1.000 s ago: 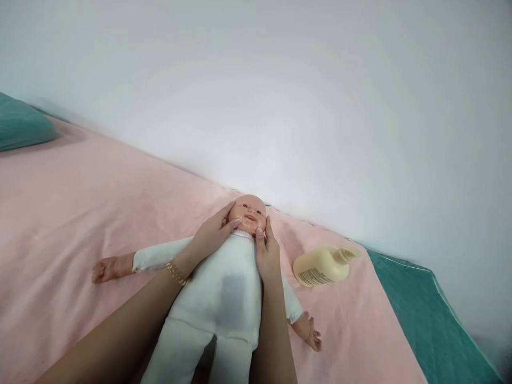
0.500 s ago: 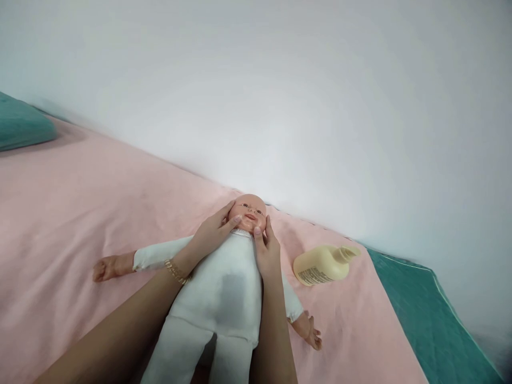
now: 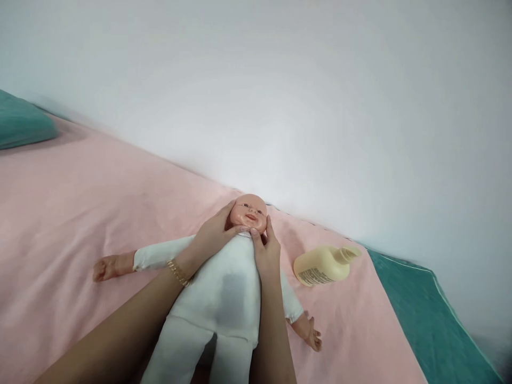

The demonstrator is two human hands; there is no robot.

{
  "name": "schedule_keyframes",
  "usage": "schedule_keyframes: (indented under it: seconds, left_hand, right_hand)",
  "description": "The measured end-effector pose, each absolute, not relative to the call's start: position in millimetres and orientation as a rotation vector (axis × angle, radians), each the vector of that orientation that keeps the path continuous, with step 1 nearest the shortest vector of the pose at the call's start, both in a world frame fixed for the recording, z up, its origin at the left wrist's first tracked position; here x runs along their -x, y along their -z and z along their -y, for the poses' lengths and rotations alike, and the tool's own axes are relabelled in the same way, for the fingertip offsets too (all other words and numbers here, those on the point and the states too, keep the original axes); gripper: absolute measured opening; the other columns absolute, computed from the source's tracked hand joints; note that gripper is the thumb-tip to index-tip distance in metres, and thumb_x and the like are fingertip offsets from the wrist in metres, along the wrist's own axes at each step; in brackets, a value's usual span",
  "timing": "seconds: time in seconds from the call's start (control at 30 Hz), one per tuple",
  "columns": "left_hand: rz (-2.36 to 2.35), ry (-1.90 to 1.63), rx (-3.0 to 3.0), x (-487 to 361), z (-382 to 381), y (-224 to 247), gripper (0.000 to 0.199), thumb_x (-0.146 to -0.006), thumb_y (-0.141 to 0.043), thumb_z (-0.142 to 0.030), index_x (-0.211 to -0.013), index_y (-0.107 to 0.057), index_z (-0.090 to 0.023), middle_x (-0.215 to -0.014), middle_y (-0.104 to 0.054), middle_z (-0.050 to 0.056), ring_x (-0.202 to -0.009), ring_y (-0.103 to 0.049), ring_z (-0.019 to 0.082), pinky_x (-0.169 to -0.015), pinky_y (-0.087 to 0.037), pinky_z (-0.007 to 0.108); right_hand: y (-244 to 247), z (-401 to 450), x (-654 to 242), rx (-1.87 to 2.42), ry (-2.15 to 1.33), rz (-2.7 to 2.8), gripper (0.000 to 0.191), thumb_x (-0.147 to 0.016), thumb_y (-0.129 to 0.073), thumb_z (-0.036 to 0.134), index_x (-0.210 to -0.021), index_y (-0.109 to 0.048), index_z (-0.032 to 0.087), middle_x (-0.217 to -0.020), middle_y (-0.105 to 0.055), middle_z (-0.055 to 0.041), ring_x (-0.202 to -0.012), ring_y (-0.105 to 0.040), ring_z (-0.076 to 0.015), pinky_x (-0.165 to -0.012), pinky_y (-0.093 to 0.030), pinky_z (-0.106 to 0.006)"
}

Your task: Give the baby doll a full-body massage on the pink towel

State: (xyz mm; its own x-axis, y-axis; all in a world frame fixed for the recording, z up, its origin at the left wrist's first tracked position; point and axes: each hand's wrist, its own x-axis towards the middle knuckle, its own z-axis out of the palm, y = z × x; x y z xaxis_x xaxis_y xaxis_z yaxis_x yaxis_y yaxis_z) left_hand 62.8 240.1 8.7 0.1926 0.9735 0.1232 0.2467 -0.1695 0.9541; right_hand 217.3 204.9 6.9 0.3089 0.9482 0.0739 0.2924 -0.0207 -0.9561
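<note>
A baby doll (image 3: pixel 224 282) with a white cloth body and a hard plastic head (image 3: pixel 248 213) lies on its back, arms spread and head toward the wall. My left hand (image 3: pixel 214 232) cups one side of the head, its thumb under the chin. From the other side my right hand (image 3: pixel 267 250) holds the head, fingers along the cheek and thumb at the chin. The two thumb tips nearly meet at the neck. The fingers behind the head are partly hidden. A bracelet (image 3: pixel 178 273) circles my left wrist.
A pale yellow pump bottle (image 3: pixel 320 265) stands right of the doll on the pink sheet (image 3: pixel 100 197). Green fabric (image 3: pixel 428 304) lies at the right, and a green pillow-like item (image 3: pixel 24 122) at the far left. The white wall (image 3: pixel 256 106) rises behind.
Both thumbs have slid down from beside the doll's mouth to its chin and neck. The doll's head has barely shifted; the bottle stays where it was.
</note>
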Motion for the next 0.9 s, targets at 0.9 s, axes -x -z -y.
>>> schedule_keyframes:
  seconds: [0.9]
  left_hand:
    - [-1.225, -1.010, -1.636, -61.1, -241.8, -10.9, 0.066, -0.090, -0.047, -0.054, -0.148, -0.039, -0.023, -0.145, -0.051, 0.006, -0.132, -0.049, 0.030, -0.106, -0.043, 0.041]
  right_hand:
    - [-9.5, -202.9, -219.3, 1.543, -0.830, 1.205, 0.083, -0.084, -0.062, 0.056, -0.152, -0.031, 0.021, -0.136, -0.060, -0.0091, -0.124, -0.058, -0.0266, -0.103, -0.049, -0.041]
